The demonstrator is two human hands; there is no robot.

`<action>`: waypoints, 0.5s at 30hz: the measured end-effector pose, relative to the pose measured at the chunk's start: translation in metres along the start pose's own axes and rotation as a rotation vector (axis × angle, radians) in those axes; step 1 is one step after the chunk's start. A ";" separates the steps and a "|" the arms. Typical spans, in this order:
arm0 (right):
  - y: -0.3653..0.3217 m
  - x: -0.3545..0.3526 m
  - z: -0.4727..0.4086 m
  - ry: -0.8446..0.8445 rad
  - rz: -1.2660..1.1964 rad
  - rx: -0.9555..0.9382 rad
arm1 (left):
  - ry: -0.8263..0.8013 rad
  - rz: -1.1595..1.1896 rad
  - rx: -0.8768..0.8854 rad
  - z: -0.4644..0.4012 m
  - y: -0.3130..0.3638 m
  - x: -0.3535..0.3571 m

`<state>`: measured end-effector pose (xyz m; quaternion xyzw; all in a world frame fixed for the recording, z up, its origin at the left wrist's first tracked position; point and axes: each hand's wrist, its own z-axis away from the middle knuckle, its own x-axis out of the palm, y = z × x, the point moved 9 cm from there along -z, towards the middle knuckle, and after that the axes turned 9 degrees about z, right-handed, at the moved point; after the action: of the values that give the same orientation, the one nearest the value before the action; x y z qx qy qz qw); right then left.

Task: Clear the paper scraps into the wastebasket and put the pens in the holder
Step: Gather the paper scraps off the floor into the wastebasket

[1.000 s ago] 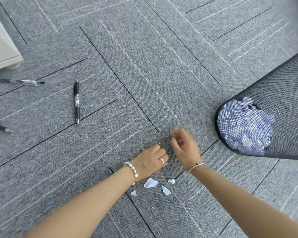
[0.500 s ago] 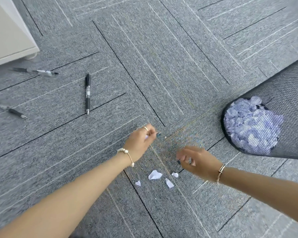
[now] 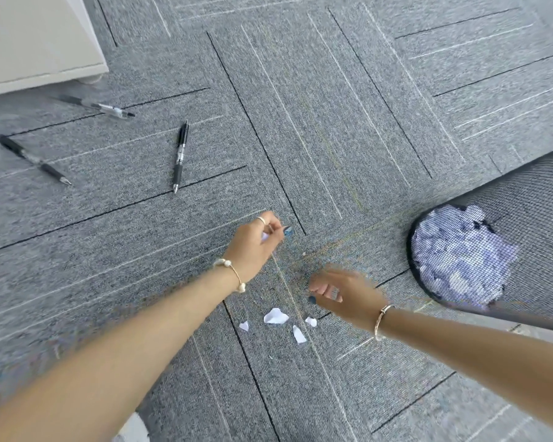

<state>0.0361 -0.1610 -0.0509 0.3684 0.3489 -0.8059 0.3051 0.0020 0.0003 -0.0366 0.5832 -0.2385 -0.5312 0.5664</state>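
We log wastebasket (image 3: 524, 218) part-filled, four paper scraps (image 3: 276, 315) near, three pens (image 3: 180, 156) far left uncollected; left hand (image 3: 253, 247) pinching a scrap, right hand (image 3: 342, 291) loosely curled, contents indiscernible.

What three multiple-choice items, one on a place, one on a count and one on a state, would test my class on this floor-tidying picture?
1. Where is the wastebasket?
A. At the right edge of the view
B. Beside the pens
C. Behind the cabinet

2. How many pens lie on the carpet?
A. One
B. Three
C. Five

3. What is the state of the wastebasket?
A. Empty
B. Holding a heap of paper
C. Full of pens

Answers:
1 A: its black mesh wall fills the right side, far from the pens.
2 B: one pen near the cabinet, a second pen at the left, a third pen toward the middle.
3 B: a pale paper heap shows through the mesh.
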 end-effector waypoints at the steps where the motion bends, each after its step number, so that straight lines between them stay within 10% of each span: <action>1: 0.000 0.004 0.003 0.006 -0.039 0.025 | 0.010 0.000 -0.001 0.003 0.000 -0.002; 15: 0.007 0.032 0.031 0.330 -0.190 0.018 | 0.067 0.011 -0.073 0.027 -0.017 -0.007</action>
<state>0.0125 -0.1974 -0.0636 0.4634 0.4203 -0.7629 0.1630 -0.0302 -0.0002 -0.0444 0.5784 -0.2032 -0.5167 0.5977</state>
